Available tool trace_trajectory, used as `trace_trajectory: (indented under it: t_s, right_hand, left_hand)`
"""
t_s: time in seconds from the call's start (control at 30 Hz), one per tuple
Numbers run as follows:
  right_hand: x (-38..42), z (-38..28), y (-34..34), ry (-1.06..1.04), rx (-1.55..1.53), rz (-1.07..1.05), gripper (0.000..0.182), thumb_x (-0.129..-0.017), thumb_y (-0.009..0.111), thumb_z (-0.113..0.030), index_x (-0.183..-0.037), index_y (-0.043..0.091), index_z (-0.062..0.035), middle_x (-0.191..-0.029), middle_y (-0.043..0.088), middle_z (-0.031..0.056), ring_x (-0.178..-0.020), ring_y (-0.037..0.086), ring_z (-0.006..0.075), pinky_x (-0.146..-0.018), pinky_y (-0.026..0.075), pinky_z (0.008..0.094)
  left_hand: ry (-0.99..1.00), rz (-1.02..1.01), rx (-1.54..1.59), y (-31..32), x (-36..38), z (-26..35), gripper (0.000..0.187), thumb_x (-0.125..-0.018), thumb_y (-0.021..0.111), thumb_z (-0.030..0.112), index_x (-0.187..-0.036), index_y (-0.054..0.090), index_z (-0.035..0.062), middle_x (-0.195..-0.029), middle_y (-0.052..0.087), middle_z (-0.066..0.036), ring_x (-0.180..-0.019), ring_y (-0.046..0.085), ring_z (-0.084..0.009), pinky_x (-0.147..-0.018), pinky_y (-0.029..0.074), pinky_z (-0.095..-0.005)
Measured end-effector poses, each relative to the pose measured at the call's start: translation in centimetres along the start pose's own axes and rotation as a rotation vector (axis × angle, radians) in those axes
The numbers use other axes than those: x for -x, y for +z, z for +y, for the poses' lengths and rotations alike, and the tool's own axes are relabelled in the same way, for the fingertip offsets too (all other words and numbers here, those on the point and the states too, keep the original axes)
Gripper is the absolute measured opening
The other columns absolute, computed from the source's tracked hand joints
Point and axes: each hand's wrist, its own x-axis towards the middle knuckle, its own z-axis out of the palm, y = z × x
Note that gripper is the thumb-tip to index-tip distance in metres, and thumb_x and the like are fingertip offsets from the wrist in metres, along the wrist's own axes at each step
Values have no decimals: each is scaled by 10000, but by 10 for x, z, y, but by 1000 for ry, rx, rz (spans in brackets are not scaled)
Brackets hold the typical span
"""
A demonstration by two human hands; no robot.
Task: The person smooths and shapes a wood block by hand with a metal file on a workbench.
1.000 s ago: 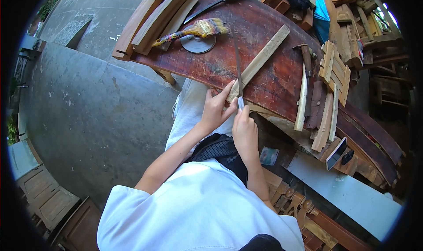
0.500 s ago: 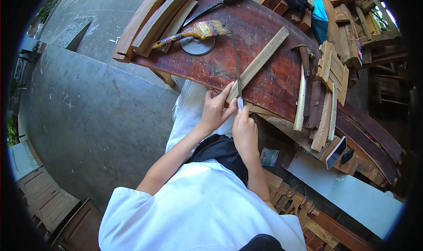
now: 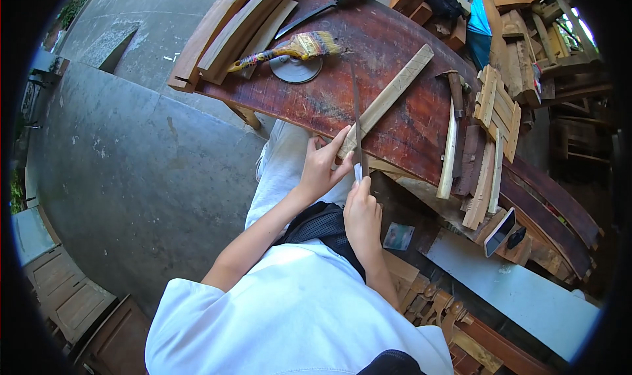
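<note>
A long pale wooden strip (image 3: 390, 97) lies slanted across the dark red workbench (image 3: 388, 39), its near end sticking over the bench's front edge. My left hand (image 3: 320, 164) pinches that near end, fingers spread over it. My right hand (image 3: 361, 214) grips the handle of a thin dark metal file (image 3: 357, 115), whose blade crosses over the strip and points away from me.
On the bench lie a paintbrush (image 3: 289, 48), a round grey disc (image 3: 295, 68), a knife (image 3: 326, 4), a hammer (image 3: 455, 89) and several loose wooden slats (image 3: 484, 177). Curved planks (image 3: 230, 29) are stacked at the left end. A phone (image 3: 498, 231) rests low right. Concrete floor lies left.
My right hand has pulled back toward me, drawing the file down along the strip. My left hand stays on the strip's near end.
</note>
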Motion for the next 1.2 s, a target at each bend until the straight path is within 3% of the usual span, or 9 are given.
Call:
trace_trajectory:
  t_s: [0.07, 0.17, 0.3, 0.37, 0.47, 0.57, 0.77, 0.9, 1.2]
  right_hand:
    - [1, 0, 1, 17, 29, -8, 188, -1026, 460, -162, -1026, 457, 26, -647, 623, 277, -665, 660, 461, -580, 522, 547]
    - [-16, -3, -1, -46, 13, 49, 173, -1027, 453, -155, -1013, 451, 18, -631, 619, 275, -657, 664, 455, -579, 526, 543]
    - [-11, -2, -3, -8, -18, -7, 211, -1048, 408, -187, -1037, 460, 17, -719, 632, 312, -701, 643, 492, -593, 496, 595]
    - [2, -2, -2, 37, -14, -43, 217, -1049, 411, -187, -1039, 465, 22, -717, 631, 313, -706, 643, 494, -597, 499, 589]
    - [-7, -3, 0, -5, -25, 23, 213, -1049, 413, -187, -1034, 463, 19, -707, 626, 315, -698, 639, 497, -594, 498, 591]
    - [-19, -1, 2, -65, 36, 52, 170, -1025, 458, -147, -1018, 450, 22, -615, 613, 258, -647, 662, 450, -566, 523, 542]
    - [3, -2, -4, 7, 54, -13, 167, -1021, 465, -139, -1011, 453, 26, -627, 616, 264, -657, 660, 454, -566, 521, 545]
    - [-12, -1, -1, -55, 13, 41, 176, -1032, 448, -154, -1012, 445, 21, -629, 619, 267, -658, 661, 455, -565, 523, 548]
    - [-21, -1, -3, -60, 7, 20, 195, -1037, 438, -169, -988, 437, 20, -671, 632, 288, -682, 668, 461, -590, 541, 540]
  left_hand:
    - [-123, -113, 43, -3, 2, 4, 574, -859, 686, 122, -1397, 529, -8, -942, 705, -138, -708, 579, -258, -891, 402, -393]
    - [-7, -19, 29, -3, -3, 5, 576, -855, 687, 115, -1397, 532, -5, -919, 706, -130, -611, 538, -239, -878, 404, -386]
    - [-66, -58, 20, -1, 1, 4, 584, -855, 690, 117, -1403, 529, -2, -905, 704, -129, -569, 512, -229, -875, 402, -381]
    - [-26, -19, -1, 1, 2, 4, 591, -861, 714, 158, -1398, 529, -4, -731, 649, -64, -529, 559, -173, -847, 390, -366]
    - [-121, -90, 48, -2, 4, 7, 584, -857, 687, 122, -1404, 528, -1, -910, 707, -131, -605, 543, -232, -874, 404, -381]
    - [-31, -33, -4, -2, -3, 6, 584, -859, 687, 118, -1407, 525, 1, -899, 708, -123, -589, 542, -224, -871, 404, -379]
    - [-106, -67, 48, 0, 2, 6, 565, -862, 692, 124, -1392, 540, 1, -916, 709, -126, -672, 554, -241, -879, 401, -377]
    - [-24, -13, 5, 0, -2, 4, 570, -865, 690, 125, -1399, 533, -1, -914, 713, -130, -569, 510, -227, -875, 404, -380]
    - [-69, -65, 32, -1, 2, 5, 572, -874, 687, 154, -1401, 530, -2, -909, 709, -136, -617, 533, -228, -878, 404, -379]
